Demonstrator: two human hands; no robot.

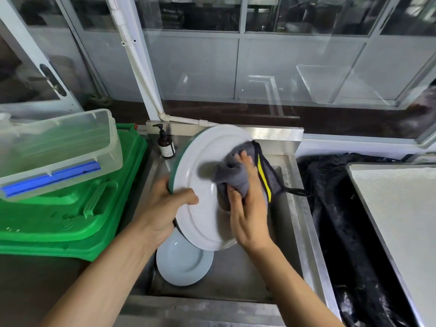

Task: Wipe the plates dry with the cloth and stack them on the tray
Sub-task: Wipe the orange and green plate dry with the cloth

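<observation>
Item count as observed from beside the sink: two plates, one large plate (205,185) and one smaller plate (182,263); one cloth (236,171); one pump bottle (165,143); one clear plastic container (59,147); one green crate (70,215); two hands, left hand (165,206) and right hand (250,208).

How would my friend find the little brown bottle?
Look at the metal sink in the middle. At its back left corner, beside the green bin lid, stands the bottle. It alone is dark brown, with a black pump top.
</observation>
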